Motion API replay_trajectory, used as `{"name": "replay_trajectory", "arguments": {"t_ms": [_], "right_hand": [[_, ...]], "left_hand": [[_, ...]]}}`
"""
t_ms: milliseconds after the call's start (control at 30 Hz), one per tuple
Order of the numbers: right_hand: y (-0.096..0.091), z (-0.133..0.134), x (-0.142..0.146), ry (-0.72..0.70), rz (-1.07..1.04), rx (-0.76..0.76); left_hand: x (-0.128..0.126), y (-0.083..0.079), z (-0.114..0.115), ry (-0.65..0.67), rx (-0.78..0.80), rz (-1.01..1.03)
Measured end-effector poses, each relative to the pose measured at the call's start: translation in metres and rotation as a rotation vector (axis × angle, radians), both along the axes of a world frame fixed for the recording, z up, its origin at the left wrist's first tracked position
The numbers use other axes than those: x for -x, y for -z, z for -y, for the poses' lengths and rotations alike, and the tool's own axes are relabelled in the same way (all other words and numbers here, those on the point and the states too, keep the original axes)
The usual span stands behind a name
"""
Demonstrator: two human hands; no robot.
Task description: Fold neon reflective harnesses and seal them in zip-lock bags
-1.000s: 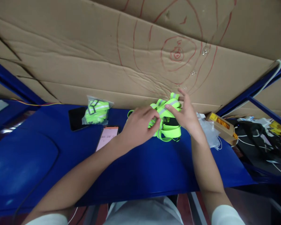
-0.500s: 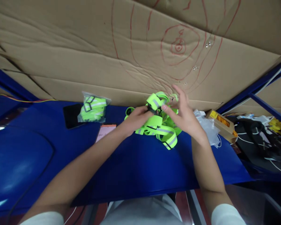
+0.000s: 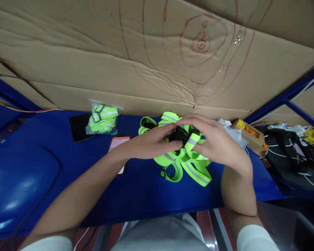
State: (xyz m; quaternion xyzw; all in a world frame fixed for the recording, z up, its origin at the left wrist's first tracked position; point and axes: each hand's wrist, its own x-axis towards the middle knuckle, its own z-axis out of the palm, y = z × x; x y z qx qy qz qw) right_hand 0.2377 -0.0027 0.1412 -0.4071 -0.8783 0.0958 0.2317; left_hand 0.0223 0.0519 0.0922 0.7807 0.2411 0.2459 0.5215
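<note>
A tangle of neon-green reflective straps point(image 3: 199, 174) with grey stripes and black buckles lies on the blue table, under and around both hands. From the left, my left hand point(image 3: 154, 141) is closed on a black part point(image 3: 178, 136) of the straps, thumb below and fingers above. Curved over the right side of the bundle, my right hand point(image 3: 214, 141) has its fingers wrapped round the straps near that black part. A short green strap end sticks up between the two hands. The right fingertips are partly hidden by straps.
Left of the bundle are a phone point(image 3: 121, 170) with a lit screen, a dark flat device point(image 3: 80, 127) and a clear bag point(image 3: 104, 120) of green straps. Plastic bags point(image 3: 235, 134) and a cardboard box point(image 3: 251, 136) stand at right. Behind rises a cardboard wall point(image 3: 81, 62).
My right hand has come down from a raised, spread pose to close round the bundle. The straps have shifted, with loops now hanging nearer the front; a black part shows between the hands.
</note>
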Motion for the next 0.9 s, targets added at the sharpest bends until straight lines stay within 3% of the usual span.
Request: {"name": "replay_trajectory", "arguments": {"t_ms": [267, 500, 600, 700, 900], "right_hand": [[0.006, -0.006, -0.004, 0.081, 0.055, -0.056], [0.016, -0.001, -0.007, 0.083, 0.254, 0.138], [0.024, 0.004, -0.004, 0.074, 0.327, 0.075], [0.029, 0.006, 0.008, 0.124, 0.374, 0.010], [0.027, -0.002, 0.036, 0.249, 0.521, 0.088]], "left_hand": [[-0.001, -0.004, -0.002, -0.128, -0.294, -0.158], [-0.006, 0.020, -0.008, -0.131, -0.752, -0.384], [-0.009, 0.025, -0.007, -0.200, -0.908, -0.534], [-0.011, 0.022, -0.003, -0.197, -0.999, -0.577], [-0.006, 0.009, 0.002, -0.195, -1.028, -0.640]]}}
